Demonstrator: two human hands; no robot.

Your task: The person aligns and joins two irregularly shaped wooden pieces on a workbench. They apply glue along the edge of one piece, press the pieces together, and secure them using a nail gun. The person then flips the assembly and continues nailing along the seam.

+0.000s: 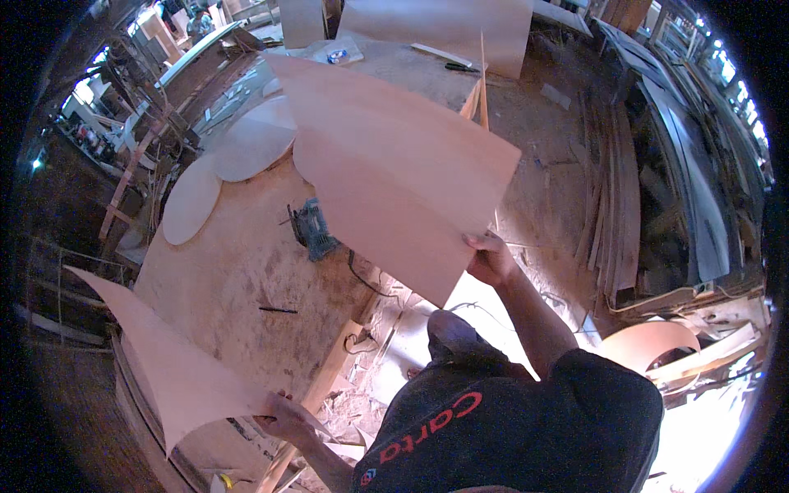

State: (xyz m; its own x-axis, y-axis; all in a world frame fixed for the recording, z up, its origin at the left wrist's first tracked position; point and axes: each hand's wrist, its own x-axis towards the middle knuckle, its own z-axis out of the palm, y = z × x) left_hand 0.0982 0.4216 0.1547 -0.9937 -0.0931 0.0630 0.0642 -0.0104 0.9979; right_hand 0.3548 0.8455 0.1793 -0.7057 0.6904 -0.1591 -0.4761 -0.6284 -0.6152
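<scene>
My right hand (pixel 491 259) is closed on the near right edge of a large thin plywood sheet (pixel 394 156), held tilted above the workbench. In my left hand (pixel 288 417), the fingers grip the pointed end of a plywood offcut (pixel 177 361) with curved edges, which reaches out over the bench's left side. Between the two pieces, a teal power tool (pixel 312 228), probably a jigsaw, rests on the worktop with its cord trailing off the near edge. A dark, thin pencil or marker (pixel 278 310) lies on the bench surface nearby.
Round-edged plywood pieces (pixel 192 200) lie at the bench's far left. Long boards (pixel 682 172) are stacked along the right. Wood scraps and shavings (pixel 353 398) litter the floor beside the bench, and a curved wooden piece (pixel 645 341) lies at lower right.
</scene>
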